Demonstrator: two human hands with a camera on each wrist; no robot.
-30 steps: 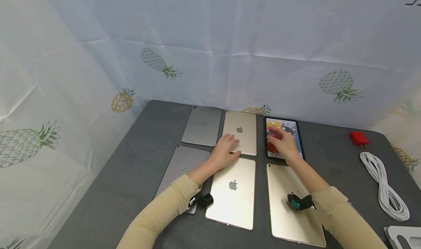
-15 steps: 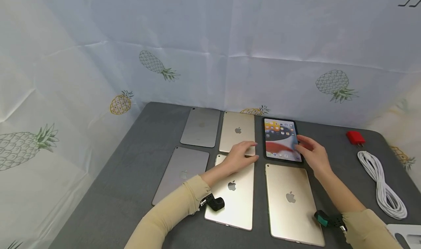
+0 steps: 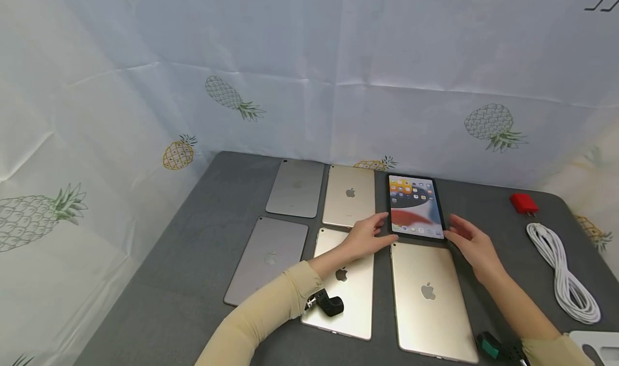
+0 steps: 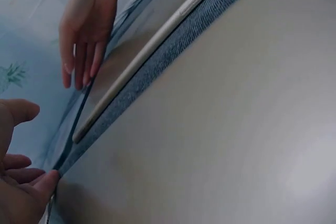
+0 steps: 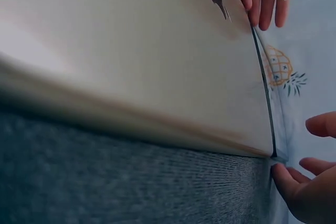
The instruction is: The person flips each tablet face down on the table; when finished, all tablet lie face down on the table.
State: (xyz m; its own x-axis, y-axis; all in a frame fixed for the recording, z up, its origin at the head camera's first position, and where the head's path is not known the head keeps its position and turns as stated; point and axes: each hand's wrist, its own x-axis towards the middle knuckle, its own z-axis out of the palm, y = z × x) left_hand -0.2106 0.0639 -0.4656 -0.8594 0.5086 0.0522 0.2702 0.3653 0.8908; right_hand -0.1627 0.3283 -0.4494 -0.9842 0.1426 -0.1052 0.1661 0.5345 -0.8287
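A tablet with a lit home screen and black border lies face up at the back right of the group. My left hand reaches its lower left corner, over the top of a gold tablet, fingers and thumb apart. At the lit tablet's lower right corner is my right hand, fingertips right at the edge, fingers loosely bent. In the left wrist view, the thumb of the left hand overlaps a tablet's edge. The right wrist view shows the right hand close to a gold tablet's corner.
Another gold tablet lies face down below the lit one. Further left are a gold tablet and two grey tablets. To the right lie a red plug adapter, a coiled white cable and a white stand.
My left hand has moved right, from the gold tablets to the lit tablet's left edge. My right hand has left the screen and moved right and down to its lower right corner.
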